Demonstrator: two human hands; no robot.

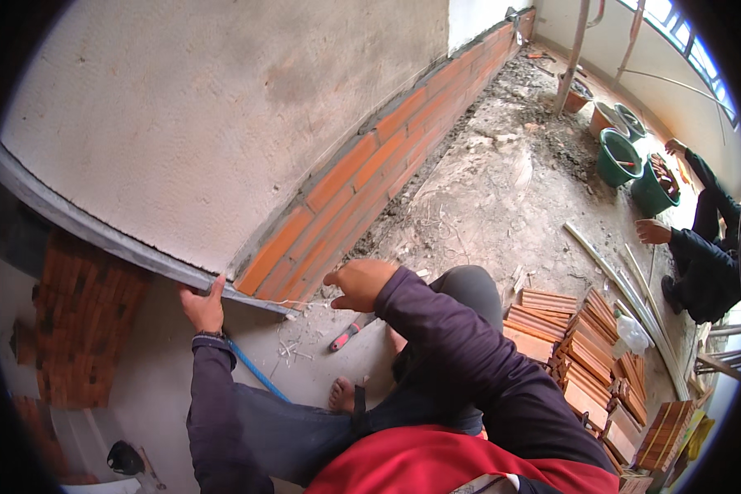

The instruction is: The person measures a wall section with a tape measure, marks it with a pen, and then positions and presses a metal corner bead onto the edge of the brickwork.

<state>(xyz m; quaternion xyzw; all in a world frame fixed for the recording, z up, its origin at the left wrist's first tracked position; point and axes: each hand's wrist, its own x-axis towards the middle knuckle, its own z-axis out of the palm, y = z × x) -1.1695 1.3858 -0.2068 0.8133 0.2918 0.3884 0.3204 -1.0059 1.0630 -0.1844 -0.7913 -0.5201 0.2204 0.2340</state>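
My left hand [203, 306] grips the grey edge strip [165, 267] at the near end of the plastered wall, thumb up against its face. My right hand [364, 284] hovers beside the low band of orange brick tiles [337, 193] along the wall's foot. Its fingers are bent, with a gap between forefinger and thumb. A thin whitish string [292, 303] runs from the tile band's near end towards that hand; whether it touches the fingers I cannot tell. Below lies a red-and-black hand tool [346, 336] on the floor, and a blue tube-like length [255, 369] lies near my left wrist.
Stacks of orange tiles [584, 370] stand at my right, beside long pale strips [626, 288]. Further off are green buckets [617, 156] and another person [708, 247]. Rubble and dried mortar [469, 198] cover the floor along the wall. Poles [572, 58] stand at the far end.
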